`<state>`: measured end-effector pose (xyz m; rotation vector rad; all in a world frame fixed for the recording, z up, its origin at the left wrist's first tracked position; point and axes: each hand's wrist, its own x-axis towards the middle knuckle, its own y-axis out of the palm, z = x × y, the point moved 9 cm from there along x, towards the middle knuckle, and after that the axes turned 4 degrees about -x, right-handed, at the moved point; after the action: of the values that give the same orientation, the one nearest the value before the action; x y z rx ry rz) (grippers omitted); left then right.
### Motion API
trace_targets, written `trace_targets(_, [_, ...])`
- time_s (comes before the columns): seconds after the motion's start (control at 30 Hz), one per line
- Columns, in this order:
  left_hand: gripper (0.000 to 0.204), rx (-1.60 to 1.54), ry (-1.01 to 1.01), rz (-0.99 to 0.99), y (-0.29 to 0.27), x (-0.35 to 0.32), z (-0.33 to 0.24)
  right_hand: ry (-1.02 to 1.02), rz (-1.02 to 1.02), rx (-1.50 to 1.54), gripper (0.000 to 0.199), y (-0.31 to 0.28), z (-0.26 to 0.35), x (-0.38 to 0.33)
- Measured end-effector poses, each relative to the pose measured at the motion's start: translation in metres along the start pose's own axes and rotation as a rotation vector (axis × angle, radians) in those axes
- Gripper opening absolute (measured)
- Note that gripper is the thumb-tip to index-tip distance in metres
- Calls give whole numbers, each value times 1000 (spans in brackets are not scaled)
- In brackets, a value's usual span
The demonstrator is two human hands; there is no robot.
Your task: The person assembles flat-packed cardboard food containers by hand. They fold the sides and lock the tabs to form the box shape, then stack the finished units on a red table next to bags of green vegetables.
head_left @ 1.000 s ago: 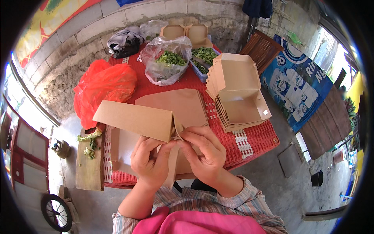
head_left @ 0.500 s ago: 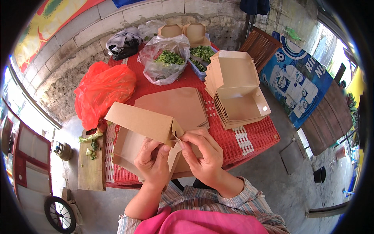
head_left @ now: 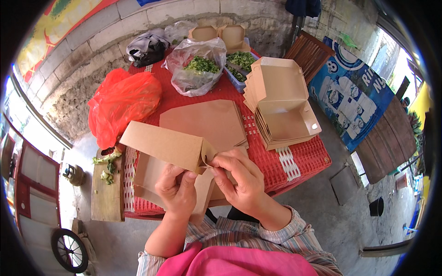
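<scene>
Brown cardboard box (head_left: 163,145), partly folded, held tilted above the near edge of the tabletop (head_left: 309,162). Left hand (head_left: 177,187): fingers bent, gripping the box's near side, thumb pointing up by the corner. Right hand (head_left: 239,178): thumb and fingertips pinched narrow on a flap at the box's right end; the exact fold is partly hidden by the fingers. Flat cardboard sheets (head_left: 202,118) stacked mid-tabletop, just beyond the box. Stack of open boxes (head_left: 284,120) at the right edge, lids up. Red plastic bag (head_left: 123,103) at the left edge. Toward the far edge: clear plastic bag (head_left: 198,85) with chopped greens (head_left: 201,64), and just right of it a blue tray (head_left: 236,84), more greens inside. Grey and black bundle (head_left: 147,48) at the far left corner. Wooden board (head_left: 107,200) with vegetable scraps (head_left: 107,177) beside the near left corner.
</scene>
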<state>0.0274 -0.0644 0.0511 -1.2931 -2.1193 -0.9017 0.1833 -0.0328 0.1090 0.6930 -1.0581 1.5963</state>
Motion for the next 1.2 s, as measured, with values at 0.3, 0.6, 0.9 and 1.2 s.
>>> trace_targets(0.3, [15,97,31,52,14,-1,-7,27,4,36,22,1,-6,-2])
trace_targets(0.6, [18,329,136,71,22,10,-17,-98,-67,-85,28,2,2,-4])
trace_targets(0.9, [20,491,388,152,40,9,-37,-84,-120,-219,27,-2,-7,-12])
trace_targets(1.2, [18,397,235,275,49,20,-29,-100,-177,-254,24,-2,-16,-10])
